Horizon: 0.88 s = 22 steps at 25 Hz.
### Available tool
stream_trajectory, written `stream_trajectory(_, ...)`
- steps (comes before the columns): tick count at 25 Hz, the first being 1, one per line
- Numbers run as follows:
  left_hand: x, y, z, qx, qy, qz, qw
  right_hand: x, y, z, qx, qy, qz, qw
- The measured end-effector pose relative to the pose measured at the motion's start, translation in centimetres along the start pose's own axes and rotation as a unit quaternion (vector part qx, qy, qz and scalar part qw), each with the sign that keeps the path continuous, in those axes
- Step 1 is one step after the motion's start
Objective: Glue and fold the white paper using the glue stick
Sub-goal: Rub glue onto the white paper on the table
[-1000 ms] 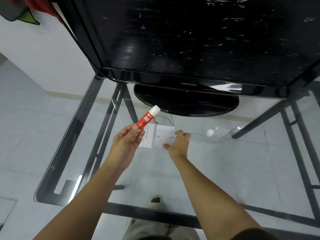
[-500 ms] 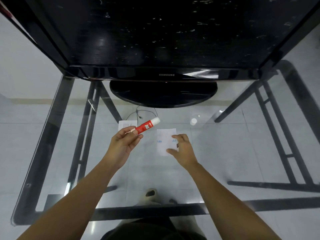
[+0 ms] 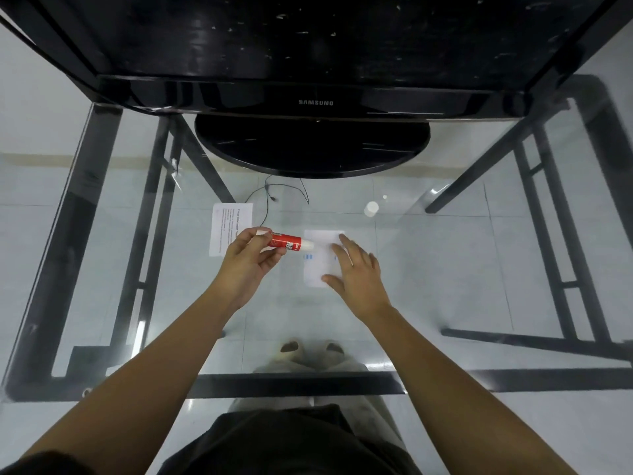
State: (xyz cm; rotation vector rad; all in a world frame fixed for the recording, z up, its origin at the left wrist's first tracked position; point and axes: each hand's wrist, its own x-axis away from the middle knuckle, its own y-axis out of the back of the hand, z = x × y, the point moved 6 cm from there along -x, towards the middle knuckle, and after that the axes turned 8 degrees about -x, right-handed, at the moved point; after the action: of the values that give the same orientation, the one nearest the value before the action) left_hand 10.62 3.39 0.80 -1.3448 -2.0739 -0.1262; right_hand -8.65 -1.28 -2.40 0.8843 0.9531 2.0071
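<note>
Sideways, the glue stick (image 3: pixel 287 242) sits pinched in the left hand's (image 3: pixel 247 267) grip, tip over the white paper (image 3: pixel 320 257).

your left hand (image 3: pixel 247 265) grips a red glue stick (image 3: pixel 287 241) with white lettering and a white tip. under your right hand (image 3: pixel 356 275) lies the white paper (image 3: pixel 318 258) with small blue marks. a second white sheet (image 3: pixel 228 228) carries black print. the monitor (image 3: pixel 308 49) is glossy black; the glass table (image 3: pixel 445 269) has a black frame.
</note>
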Motion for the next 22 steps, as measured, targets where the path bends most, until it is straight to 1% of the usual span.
stream_trajectory(3, -0.1, -0.9, 0.4, -0.047, -0.009, 0.000, 0.999, 0.1, -1.1, -0.6, 0.035, 0.018, 0.034, 0.999)
stream_trajectory(5, -0.2, -1.2, 0.4, -0.127, -0.029, -0.003, 0.991, 0.3, -1.5, -1.0, 0.055, 0.029, 0.037, 0.997)
stream_trajectory(6, -0.2, -1.4, 0.3, -0.181, -0.045, -0.006, 0.983, 0.4, -1.6, -1.1, 0.059, 0.034, 0.037, 0.997)
stream_trajectory(8, 0.2, -1.8, -0.2, -0.296, -0.093, 0.005, 0.951, 0.6, -1.7, -1.4, 0.058, 0.044, 0.039, 0.997)
stream_trajectory(9, 0.5, -2.2, -0.5, -0.357, -0.131, 0.022, 0.925, 0.6, -1.7, -1.5, 0.056, 0.048, 0.040, 0.996)
stream_trajectory(11, 1.5, -3.1, -0.8, -0.476, -0.215, 0.072, 0.850, 0.5, -1.7, -1.6, 0.048, 0.054, 0.046, 0.996)
stream_trajectory(12, 1.9, -3.5, -0.6, -0.516, -0.240, 0.097, 0.817, 0.5, -1.7, -1.6, 0.043, 0.055, 0.049, 0.996)
stream_trajectory(13, 2.2, -3.8, -0.5, -0.541, -0.251, 0.117, 0.794, 0.4, -1.7, -1.6, 0.039, 0.057, 0.052, 0.996)
stream_trajectory(14, 2.3, -3.9, -0.4, -0.553, -0.256, 0.129, 0.782, 0.4, -1.7, -1.6, 0.034, 0.059, 0.055, 0.996)
stream_trajectory(18, 2.0, -4.2, -0.4, -0.575, -0.264, 0.141, 0.761, 0.3, -1.6, -1.5, 0.022, 0.058, 0.058, 0.996)
stream_trajectory(21, 2.1, -4.9, -0.2, -0.613, -0.283, 0.159, 0.720, 0.2, -1.6, -1.6, 0.021, 0.058, 0.060, 0.996)
stream_trajectory(22, 2.1, -5.1, -0.2, -0.619, -0.287, 0.162, 0.713, 0.2, -1.6, -1.6, 0.019, 0.059, 0.061, 0.996)
